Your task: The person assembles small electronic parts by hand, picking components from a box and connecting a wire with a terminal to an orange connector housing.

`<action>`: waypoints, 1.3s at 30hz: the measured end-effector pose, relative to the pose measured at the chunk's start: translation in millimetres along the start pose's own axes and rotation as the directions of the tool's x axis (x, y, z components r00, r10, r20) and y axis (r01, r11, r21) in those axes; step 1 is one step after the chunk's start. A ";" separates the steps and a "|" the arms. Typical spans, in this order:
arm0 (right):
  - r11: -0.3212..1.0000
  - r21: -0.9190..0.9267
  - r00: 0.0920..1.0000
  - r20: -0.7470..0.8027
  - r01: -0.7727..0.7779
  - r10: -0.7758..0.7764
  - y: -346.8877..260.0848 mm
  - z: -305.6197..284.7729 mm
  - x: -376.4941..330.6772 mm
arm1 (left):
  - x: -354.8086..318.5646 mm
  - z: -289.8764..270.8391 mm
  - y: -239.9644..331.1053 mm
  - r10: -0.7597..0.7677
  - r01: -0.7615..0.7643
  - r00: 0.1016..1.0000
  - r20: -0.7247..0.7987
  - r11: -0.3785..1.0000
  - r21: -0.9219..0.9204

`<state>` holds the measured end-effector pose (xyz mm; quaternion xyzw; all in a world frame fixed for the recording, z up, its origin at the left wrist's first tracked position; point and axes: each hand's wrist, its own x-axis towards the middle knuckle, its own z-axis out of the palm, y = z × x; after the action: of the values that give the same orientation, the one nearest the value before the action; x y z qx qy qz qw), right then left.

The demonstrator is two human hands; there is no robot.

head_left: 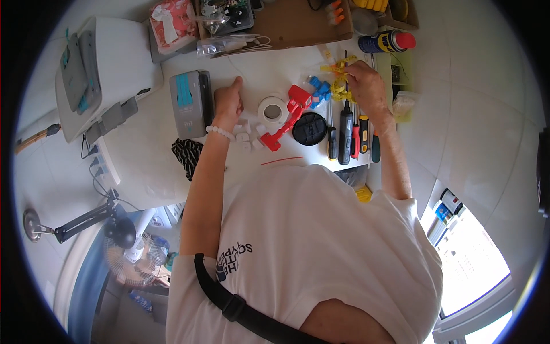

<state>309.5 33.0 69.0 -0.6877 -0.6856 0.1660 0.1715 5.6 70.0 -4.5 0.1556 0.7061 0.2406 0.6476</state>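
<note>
My right hand (368, 87) is closed, with fingertips pinching a crumpled yellow measuring tape (339, 90) above a row of tools. My left hand (228, 104) is curled closed beside a grey box with a turquoise panel (192, 104); a thin pale line runs near its thumb, and what its fingers hold, if anything, is hidden. Between the hands lie a white roll (272, 111), a jointed red plastic piece (288, 119), a round black lid (310, 129) and blue clip-like pieces (319, 92). Small white blocks (244, 137) sit by my left wrist.
Several screwdrivers and a dark pen-shaped driver (346, 135) lie at the right edge. Behind stands a cardboard box (298, 28) of parts, with a spray can (387, 42) to its right. A white machine (112, 74) and a striped black cloth (188, 156) are at left.
</note>
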 end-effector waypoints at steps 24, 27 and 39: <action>0.887 0.416 0.968 0.222 -0.201 0.115 -22.1 7.4 42.1 | -7.6 3.1 6.3 -0.029 0.028 0.999 -0.033 1.000 -0.012; 0.578 0.753 0.945 0.305 -0.315 0.117 -35.0 -24.2 49.8 | -0.4 -0.1 3.0 0.003 -0.002 1.000 0.012 0.998 -0.069; 0.509 0.760 0.914 0.342 -0.405 0.218 -36.5 -61.6 76.7 | -4.2 2.1 5.5 -0.005 0.006 1.000 0.016 0.998 -0.066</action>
<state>306.0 109.2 141.0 -0.6210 -0.4079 0.5605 0.3656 7.7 72.7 1.8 0.1343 0.6930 0.2608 0.6586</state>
